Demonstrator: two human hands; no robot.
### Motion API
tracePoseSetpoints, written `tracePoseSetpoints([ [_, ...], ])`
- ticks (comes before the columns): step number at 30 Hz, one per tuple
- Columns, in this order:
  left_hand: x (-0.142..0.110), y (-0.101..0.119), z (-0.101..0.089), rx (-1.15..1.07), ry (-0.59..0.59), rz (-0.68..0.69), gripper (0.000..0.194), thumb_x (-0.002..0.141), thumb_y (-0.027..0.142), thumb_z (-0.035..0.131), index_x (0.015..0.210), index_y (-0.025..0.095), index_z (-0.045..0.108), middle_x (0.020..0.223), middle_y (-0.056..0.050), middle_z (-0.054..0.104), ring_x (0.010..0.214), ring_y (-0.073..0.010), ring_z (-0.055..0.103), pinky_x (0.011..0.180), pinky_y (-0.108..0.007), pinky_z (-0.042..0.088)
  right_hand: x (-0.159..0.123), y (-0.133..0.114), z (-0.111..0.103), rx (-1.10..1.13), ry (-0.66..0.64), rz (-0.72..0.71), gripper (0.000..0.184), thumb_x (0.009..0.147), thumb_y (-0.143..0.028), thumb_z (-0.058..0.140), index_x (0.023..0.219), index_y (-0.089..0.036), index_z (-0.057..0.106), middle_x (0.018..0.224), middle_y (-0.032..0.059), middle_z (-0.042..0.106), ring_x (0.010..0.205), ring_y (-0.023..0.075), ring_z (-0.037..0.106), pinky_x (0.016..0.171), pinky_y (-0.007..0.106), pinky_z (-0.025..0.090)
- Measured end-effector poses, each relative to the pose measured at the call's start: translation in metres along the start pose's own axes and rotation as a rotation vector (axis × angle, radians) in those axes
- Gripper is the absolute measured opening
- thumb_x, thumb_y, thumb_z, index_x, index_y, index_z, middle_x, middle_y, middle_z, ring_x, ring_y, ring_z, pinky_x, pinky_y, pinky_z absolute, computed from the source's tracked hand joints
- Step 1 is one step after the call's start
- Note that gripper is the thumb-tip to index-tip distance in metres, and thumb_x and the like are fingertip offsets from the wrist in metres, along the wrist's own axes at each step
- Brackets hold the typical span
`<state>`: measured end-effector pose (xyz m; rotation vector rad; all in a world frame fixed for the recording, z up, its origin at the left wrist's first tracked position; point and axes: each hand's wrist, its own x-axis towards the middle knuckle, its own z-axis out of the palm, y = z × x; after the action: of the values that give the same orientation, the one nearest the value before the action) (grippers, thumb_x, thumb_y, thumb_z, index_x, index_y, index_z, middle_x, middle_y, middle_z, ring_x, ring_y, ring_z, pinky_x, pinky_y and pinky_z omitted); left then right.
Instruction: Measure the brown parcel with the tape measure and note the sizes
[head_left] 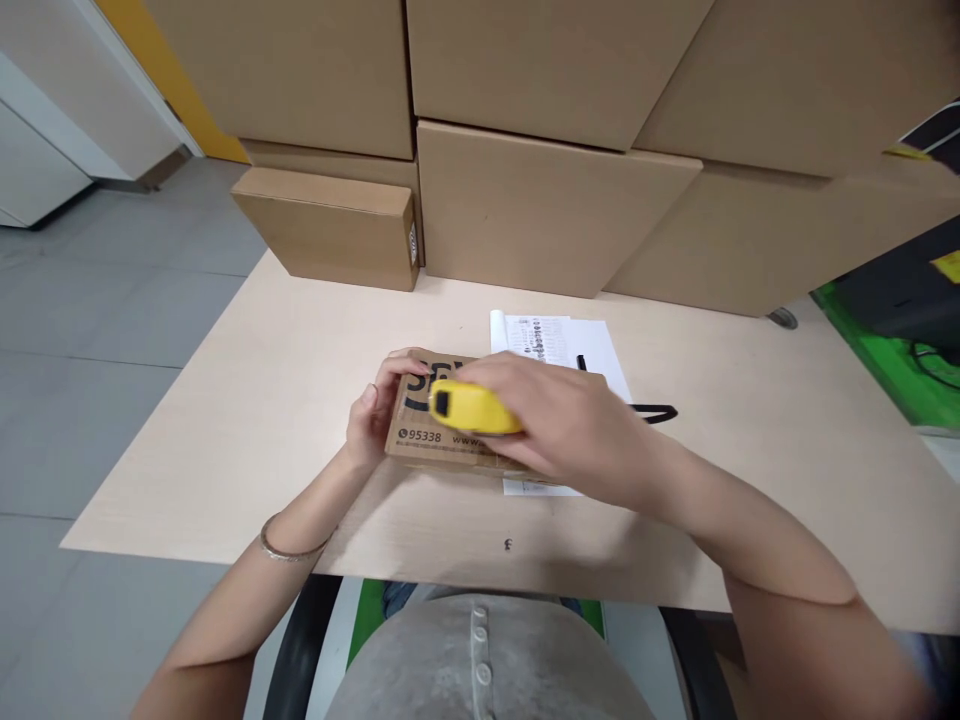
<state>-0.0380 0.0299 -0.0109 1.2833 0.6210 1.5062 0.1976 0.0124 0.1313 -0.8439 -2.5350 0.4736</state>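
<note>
A small brown cardboard box (420,452) with black print, including "95338", is held just above the table, over some papers. My left hand (379,405) grips its left end, fingers over the top edge. My right hand (559,415) is closed around a yellow handheld tool (476,408) with a dark end facing left. The tool is over the box's top face and hides part of the print; its exact kind and whether it touches the box cannot be made out.
White printed sheets (600,345) lie under and behind the box. A black loop (656,412) shows to the right of it. Large cardboard boxes (540,210) stand stacked along the table's back edge, with a flatter carton (345,230) at left. A dark speck (508,545) is near the front edge.
</note>
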Motion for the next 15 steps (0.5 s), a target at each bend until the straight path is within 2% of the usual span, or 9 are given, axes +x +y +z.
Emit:
tracePoseSetpoints([
  [2,0.004,0.003,-0.010,0.023,-0.072,-0.056,0.050,0.093,0.067,0.052,0.110,0.028,0.079,0.116,-0.010,0.068,0.113,-0.0325,0.062,0.103,-0.051,0.050,-0.029,0.007,-0.013,0.136,0.177,0.189,0.035,0.090,-0.035,0.079,0.121,-0.030,0.065,0.114,0.0040,0.078,0.096,0.0267,0.076,0.075,0.039,0.063],
  [4,0.009,0.007,-0.022,0.044,-0.172,-0.114,0.045,0.087,0.060,0.063,0.113,0.028,0.081,0.119,-0.011,0.071,0.114,-0.0347,0.064,0.102,-0.052,0.052,-0.063,0.016,-0.025,0.237,0.366,0.404,0.034,0.080,-0.041,0.089,0.105,-0.033,0.067,0.097,0.0006,0.076,0.079,0.0237,0.072,0.063,0.035,0.060],
  [6,0.015,0.009,-0.031,0.022,-0.235,-0.157,0.044,0.083,0.052,0.071,0.118,0.028,0.081,0.127,-0.011,0.073,0.121,-0.0369,0.065,0.103,-0.053,0.053,-0.096,0.028,-0.033,0.352,0.523,0.610,0.027,0.083,-0.046,0.085,0.098,-0.033,0.067,0.088,-0.0002,0.071,0.069,0.0206,0.066,0.053,0.032,0.055],
  [7,0.018,0.011,-0.034,-0.003,-0.250,-0.181,0.046,0.082,0.048,0.073,0.124,0.029,0.079,0.131,-0.011,0.073,0.123,-0.0373,0.065,0.104,-0.052,0.054,-0.111,0.034,-0.035,0.413,0.556,0.696,0.025,0.085,-0.049,0.083,0.096,-0.033,0.068,0.084,-0.0002,0.069,0.063,0.0191,0.062,0.047,0.030,0.051],
  [9,0.021,0.013,-0.037,-0.063,-0.271,-0.242,0.059,0.081,0.040,0.077,0.139,0.034,0.070,0.136,-0.009,0.073,0.123,-0.0365,0.068,0.103,-0.053,0.056,-0.135,0.044,-0.033,0.521,0.529,0.851,0.026,0.086,-0.052,0.080,0.098,-0.031,0.071,0.085,0.0016,0.071,0.064,0.0198,0.063,0.045,0.029,0.051],
  [11,0.021,0.018,-0.039,-0.103,-0.306,-0.288,0.073,0.081,0.035,0.080,0.151,0.040,0.059,0.136,-0.009,0.074,0.121,-0.0356,0.071,0.104,-0.054,0.056,-0.150,0.047,-0.028,0.616,0.421,0.923,0.028,0.085,-0.051,0.081,0.099,-0.028,0.073,0.089,0.0042,0.075,0.072,0.0225,0.069,0.052,0.031,0.056],
  [13,0.020,0.025,-0.040,-0.106,-0.338,-0.302,0.083,0.081,0.032,0.083,0.157,0.043,0.051,0.138,-0.009,0.073,0.123,-0.0360,0.072,0.105,-0.056,0.057,-0.156,0.046,-0.022,0.694,0.335,0.917,0.028,0.085,-0.051,0.080,0.100,-0.027,0.074,0.095,0.0061,0.078,0.081,0.0251,0.073,0.062,0.032,0.060],
  [15,0.017,0.034,-0.040,-0.081,-0.371,-0.282,0.090,0.079,0.030,0.086,0.159,0.043,0.048,0.145,-0.011,0.069,0.128,-0.0373,0.069,0.103,-0.055,0.060,-0.153,0.045,-0.020,0.744,0.331,0.886,0.030,0.086,-0.052,0.079,0.102,-0.028,0.075,0.100,0.0060,0.080,0.085,0.0259,0.075,0.068,0.034,0.062],
])
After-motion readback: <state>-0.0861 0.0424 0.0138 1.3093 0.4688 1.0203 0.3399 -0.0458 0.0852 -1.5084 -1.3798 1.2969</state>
